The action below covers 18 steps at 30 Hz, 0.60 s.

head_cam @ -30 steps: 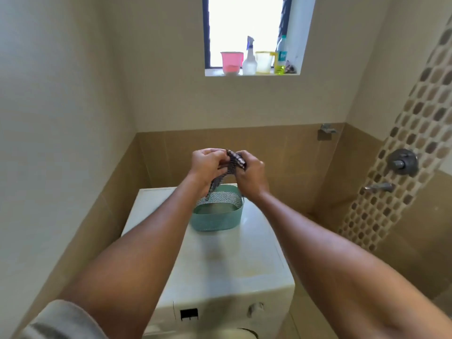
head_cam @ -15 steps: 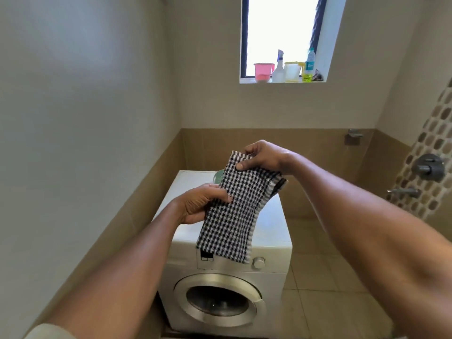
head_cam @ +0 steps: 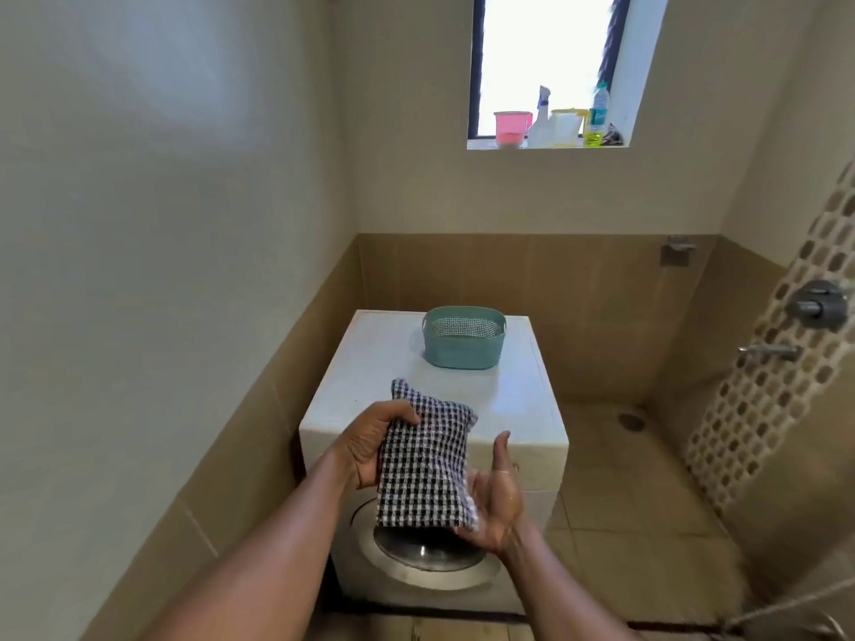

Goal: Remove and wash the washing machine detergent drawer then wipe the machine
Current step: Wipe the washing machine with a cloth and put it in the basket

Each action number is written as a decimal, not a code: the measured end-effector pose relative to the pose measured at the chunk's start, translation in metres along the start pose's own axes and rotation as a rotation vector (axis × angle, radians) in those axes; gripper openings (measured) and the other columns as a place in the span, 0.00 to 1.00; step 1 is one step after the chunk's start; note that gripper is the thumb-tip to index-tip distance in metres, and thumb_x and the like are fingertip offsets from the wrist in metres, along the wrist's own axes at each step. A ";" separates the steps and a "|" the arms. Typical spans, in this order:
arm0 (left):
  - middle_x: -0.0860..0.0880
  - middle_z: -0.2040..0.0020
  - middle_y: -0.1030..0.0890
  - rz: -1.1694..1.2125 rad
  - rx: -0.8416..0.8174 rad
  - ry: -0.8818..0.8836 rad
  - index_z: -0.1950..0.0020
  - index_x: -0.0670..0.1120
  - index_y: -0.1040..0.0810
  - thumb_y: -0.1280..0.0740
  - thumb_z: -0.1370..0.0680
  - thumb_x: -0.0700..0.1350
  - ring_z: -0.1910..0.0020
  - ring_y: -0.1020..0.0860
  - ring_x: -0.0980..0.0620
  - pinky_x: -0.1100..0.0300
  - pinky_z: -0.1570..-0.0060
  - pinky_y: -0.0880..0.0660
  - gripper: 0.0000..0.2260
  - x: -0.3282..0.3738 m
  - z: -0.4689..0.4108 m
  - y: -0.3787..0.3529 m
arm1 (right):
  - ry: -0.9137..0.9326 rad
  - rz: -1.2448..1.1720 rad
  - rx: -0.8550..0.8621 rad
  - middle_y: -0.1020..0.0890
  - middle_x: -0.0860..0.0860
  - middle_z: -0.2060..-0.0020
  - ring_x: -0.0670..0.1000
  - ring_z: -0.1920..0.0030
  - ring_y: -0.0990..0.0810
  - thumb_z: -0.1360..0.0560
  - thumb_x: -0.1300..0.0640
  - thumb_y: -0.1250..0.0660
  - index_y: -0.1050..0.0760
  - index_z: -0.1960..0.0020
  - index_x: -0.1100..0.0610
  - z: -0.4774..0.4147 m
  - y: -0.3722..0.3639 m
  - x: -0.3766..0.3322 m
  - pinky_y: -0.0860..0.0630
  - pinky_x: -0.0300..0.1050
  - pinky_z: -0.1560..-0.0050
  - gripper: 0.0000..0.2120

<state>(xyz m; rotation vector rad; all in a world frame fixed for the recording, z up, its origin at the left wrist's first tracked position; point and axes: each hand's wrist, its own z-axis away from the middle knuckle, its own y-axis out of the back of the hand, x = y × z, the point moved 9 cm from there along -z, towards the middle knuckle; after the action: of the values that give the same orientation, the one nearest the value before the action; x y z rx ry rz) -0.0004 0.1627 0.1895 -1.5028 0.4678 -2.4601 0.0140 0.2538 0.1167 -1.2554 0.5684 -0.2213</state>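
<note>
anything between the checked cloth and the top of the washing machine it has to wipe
Nothing visible stands between the checked cloth in the left hand and the near part of the washing machine top. A teal basket stands on its rear part.

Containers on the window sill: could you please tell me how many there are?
4: pink cup leftmost, then spray bottle, yellow-rimmed tub, green bottle rightmost; others may be hidden behind.

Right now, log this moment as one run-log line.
left grip holds checked cloth | right grip open, palm under cloth corner | teal basket on top of washing machine
</note>
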 end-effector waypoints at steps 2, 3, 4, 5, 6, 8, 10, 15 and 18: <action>0.38 0.53 0.16 -0.019 0.015 0.030 0.47 0.35 0.21 0.31 0.36 0.40 0.56 0.18 0.41 0.48 0.47 0.22 0.18 -0.008 0.007 0.017 | 0.095 0.041 0.020 0.36 0.68 0.29 0.67 0.31 0.35 0.29 0.27 0.38 0.38 0.26 0.68 -0.003 -0.010 -0.004 0.49 0.67 0.26 0.50; 0.38 0.53 0.16 -0.038 0.020 0.046 0.47 0.36 0.21 0.31 0.35 0.40 0.56 0.18 0.41 0.48 0.47 0.22 0.18 -0.010 0.009 0.025 | 0.144 0.089 0.060 0.32 0.67 0.31 0.65 0.34 0.31 0.26 0.33 0.35 0.36 0.27 0.68 -0.004 -0.013 -0.010 0.47 0.65 0.25 0.44; 0.38 0.52 0.16 -0.060 0.026 0.057 0.47 0.36 0.21 0.32 0.34 0.40 0.55 0.18 0.41 0.47 0.46 0.22 0.17 -0.011 0.012 0.034 | 0.177 0.180 0.103 0.28 0.65 0.35 0.63 0.38 0.28 0.25 0.41 0.31 0.34 0.29 0.67 -0.006 -0.015 -0.014 0.42 0.64 0.26 0.37; 0.37 0.50 0.17 -0.081 0.020 0.061 0.44 0.36 0.21 0.32 0.33 0.39 0.52 0.19 0.40 0.46 0.43 0.22 0.18 -0.010 0.014 0.041 | 0.202 0.283 0.160 0.25 0.64 0.37 0.61 0.40 0.24 0.24 0.49 0.29 0.32 0.30 0.67 -0.007 -0.016 -0.017 0.34 0.62 0.30 0.30; 0.34 0.45 0.18 -0.103 0.007 0.060 0.40 0.33 0.22 0.33 0.31 0.38 0.48 0.20 0.38 0.43 0.39 0.24 0.20 -0.010 0.016 0.046 | 0.221 0.395 0.216 0.23 0.64 0.38 0.60 0.42 0.22 0.24 0.56 0.29 0.29 0.32 0.67 -0.007 -0.019 -0.020 0.26 0.58 0.35 0.25; 0.31 0.38 0.21 -0.143 0.006 0.035 0.34 0.29 0.26 0.34 0.27 0.33 0.42 0.22 0.35 0.39 0.33 0.28 0.22 -0.008 0.018 0.059 | 0.260 0.525 0.334 0.20 0.63 0.41 0.59 0.45 0.19 0.25 0.64 0.31 0.26 0.36 0.65 -0.009 -0.018 -0.020 0.21 0.55 0.45 0.18; 0.31 0.37 0.21 -0.169 0.048 -0.023 0.35 0.31 0.24 0.35 0.24 0.29 0.40 0.20 0.35 0.41 0.34 0.25 0.17 -0.008 0.019 0.075 | 0.330 0.552 0.419 0.18 0.62 0.45 0.59 0.48 0.17 0.27 0.66 0.30 0.25 0.39 0.65 -0.009 -0.017 -0.017 0.20 0.53 0.49 0.16; 0.33 0.39 0.19 -0.156 0.087 -0.057 0.36 0.34 0.24 0.36 0.22 0.28 0.40 0.19 0.37 0.47 0.42 0.20 0.14 -0.014 0.028 0.097 | 0.475 0.690 0.569 0.16 0.57 0.54 0.53 0.58 0.16 0.24 0.63 0.32 0.24 0.47 0.63 0.004 -0.018 -0.005 0.21 0.45 0.62 0.06; 0.36 0.43 0.17 -0.124 0.056 -0.039 0.38 0.35 0.24 0.36 0.19 0.32 0.45 0.17 0.41 0.49 0.44 0.20 0.10 -0.020 0.036 0.097 | 0.467 0.764 0.625 0.17 0.59 0.48 0.55 0.52 0.15 0.25 0.59 0.30 0.29 0.38 0.61 0.007 -0.013 0.008 0.19 0.48 0.56 0.18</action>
<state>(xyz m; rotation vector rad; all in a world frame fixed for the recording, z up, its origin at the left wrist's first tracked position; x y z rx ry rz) 0.0430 0.0740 0.1515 -1.5988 0.3048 -2.5088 0.0261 0.2522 0.1282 -0.3176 1.2278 -0.0314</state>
